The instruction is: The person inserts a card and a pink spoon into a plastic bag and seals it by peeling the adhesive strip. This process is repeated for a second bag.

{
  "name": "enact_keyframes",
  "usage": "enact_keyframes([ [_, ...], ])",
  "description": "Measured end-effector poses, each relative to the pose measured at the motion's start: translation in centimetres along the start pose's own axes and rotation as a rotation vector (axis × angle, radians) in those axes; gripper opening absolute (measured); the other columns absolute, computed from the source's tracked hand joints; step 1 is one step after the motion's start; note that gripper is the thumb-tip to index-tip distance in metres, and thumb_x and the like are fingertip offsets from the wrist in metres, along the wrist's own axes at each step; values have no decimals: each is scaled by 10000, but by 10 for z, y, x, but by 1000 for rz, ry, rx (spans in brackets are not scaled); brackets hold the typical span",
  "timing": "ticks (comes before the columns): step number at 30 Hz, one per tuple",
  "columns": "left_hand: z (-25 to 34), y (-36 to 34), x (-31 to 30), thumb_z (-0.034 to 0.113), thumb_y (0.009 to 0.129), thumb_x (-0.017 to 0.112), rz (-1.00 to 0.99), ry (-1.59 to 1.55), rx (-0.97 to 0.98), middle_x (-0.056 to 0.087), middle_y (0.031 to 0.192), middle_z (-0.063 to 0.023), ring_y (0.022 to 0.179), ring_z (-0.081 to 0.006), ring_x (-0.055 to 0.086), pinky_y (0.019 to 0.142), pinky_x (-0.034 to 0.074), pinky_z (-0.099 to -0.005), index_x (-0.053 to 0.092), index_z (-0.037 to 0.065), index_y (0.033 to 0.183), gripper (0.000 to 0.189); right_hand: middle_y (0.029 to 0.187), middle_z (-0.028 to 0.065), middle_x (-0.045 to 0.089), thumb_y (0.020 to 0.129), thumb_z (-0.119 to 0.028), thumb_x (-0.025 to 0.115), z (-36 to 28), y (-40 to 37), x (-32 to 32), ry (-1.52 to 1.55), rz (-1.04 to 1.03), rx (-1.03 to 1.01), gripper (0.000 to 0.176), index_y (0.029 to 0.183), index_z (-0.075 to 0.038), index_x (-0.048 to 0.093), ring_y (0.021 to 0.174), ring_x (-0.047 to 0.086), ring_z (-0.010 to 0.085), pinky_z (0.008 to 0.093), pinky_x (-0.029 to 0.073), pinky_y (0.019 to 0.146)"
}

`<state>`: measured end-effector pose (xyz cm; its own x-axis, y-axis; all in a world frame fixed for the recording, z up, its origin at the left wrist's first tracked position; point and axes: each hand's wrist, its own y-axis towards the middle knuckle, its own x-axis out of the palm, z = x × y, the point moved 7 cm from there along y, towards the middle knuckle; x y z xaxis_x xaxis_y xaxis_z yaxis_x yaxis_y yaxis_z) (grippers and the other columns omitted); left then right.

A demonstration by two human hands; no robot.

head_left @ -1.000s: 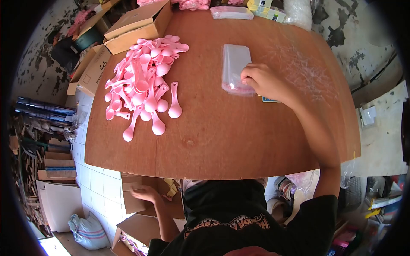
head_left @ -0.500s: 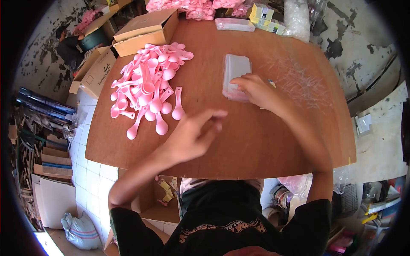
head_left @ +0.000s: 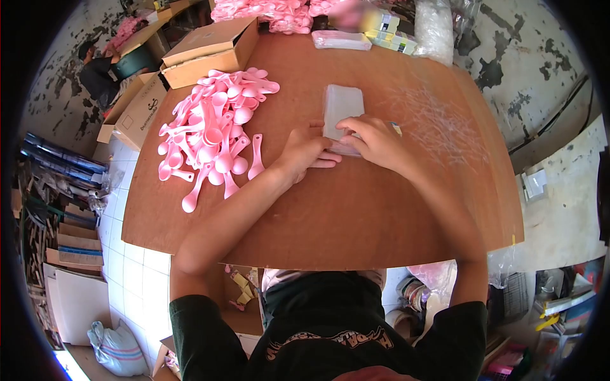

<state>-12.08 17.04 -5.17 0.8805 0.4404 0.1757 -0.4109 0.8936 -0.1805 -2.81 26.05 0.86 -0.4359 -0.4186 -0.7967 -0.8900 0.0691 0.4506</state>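
A stack of clear plastic bags (head_left: 344,101) lies on the wooden table in front of me. My right hand (head_left: 375,143) rests over its lower right part, thumb and fingers curled together at the top bag's lower end. My left hand (head_left: 307,152) is at the stack's lower left corner, its fingers stretched out and apart, with nothing visible in them. To the left of that hand lies a heap of pink plastic scoops (head_left: 213,124). One pink scoop (head_left: 256,157) lies slightly apart from the heap, closest to my left wrist. A small printed slip (head_left: 396,129) shows partly behind my right hand.
Thin clear strips (head_left: 445,127) are scattered on the right of the table (head_left: 356,216). A cardboard box (head_left: 210,54) stands at the back left. Pink bundles (head_left: 273,13), a clear packet (head_left: 342,40) and yellow-white boxes (head_left: 389,35) line the back edge. Another person (head_left: 96,75) sits far left.
My left hand has moved right and forward, from beside the scoops to the bag stack. The right hand stays at the stack, its fingers slightly lower. The whole view has shifted a little.
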Motion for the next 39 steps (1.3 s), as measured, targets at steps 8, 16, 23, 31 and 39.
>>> enact_keyframes([
  [8, -4, 2, -6, 150, 869, 581, 48, -94, -26, 606, 1042, -184, 812, -205, 662, 688, 572, -322, 325, -21, 1299, 528, 810, 106, 655, 782, -134, 669, 2, 0, 1, -85, -13, -30, 138, 887, -47, 690, 776, 620, 299, 393, 484, 692],
  [16, -4, -4, 6, 203, 867, 625, -67, -388, -9, 593, 1031, -141, 949, -207, 622, 829, 525, -330, 462, -6, 1179, 409, 867, 41, 620, 789, -99, 650, -54, -15, -14, -252, 93, -258, 83, 867, -89, 677, 824, 590, 250, 396, 473, 675],
  [23, 0, 2, -1, -37, 875, 537, -18, -432, 171, 539, 1201, -176, 1087, -283, 580, 885, 537, -361, 325, -40, 1306, 480, 981, 63, 606, 793, -155, 675, -34, -61, -42, -575, 12, 208, 251, 1030, -88, 630, 897, 598, 266, 404, 497, 696],
  [31, -2, 1, -3, -22, 875, 555, 48, -421, 185, 537, 1203, -175, 1075, -284, 590, 943, 503, -386, 349, -57, 1303, 476, 990, 56, 632, 809, -114, 650, -12, -80, -42, -472, 3, 283, 168, 970, -66, 648, 833, 633, 267, 377, 519, 655],
  [39, -21, 5, 1, 5, 868, 538, -6, -500, -4, 559, 1182, -177, 1081, -264, 592, 931, 500, -396, 440, -93, 1210, 369, 860, 29, 619, 746, -51, 643, -8, -75, -39, -726, 103, 19, 113, 859, -56, 648, 791, 578, 212, 351, 500, 623],
])
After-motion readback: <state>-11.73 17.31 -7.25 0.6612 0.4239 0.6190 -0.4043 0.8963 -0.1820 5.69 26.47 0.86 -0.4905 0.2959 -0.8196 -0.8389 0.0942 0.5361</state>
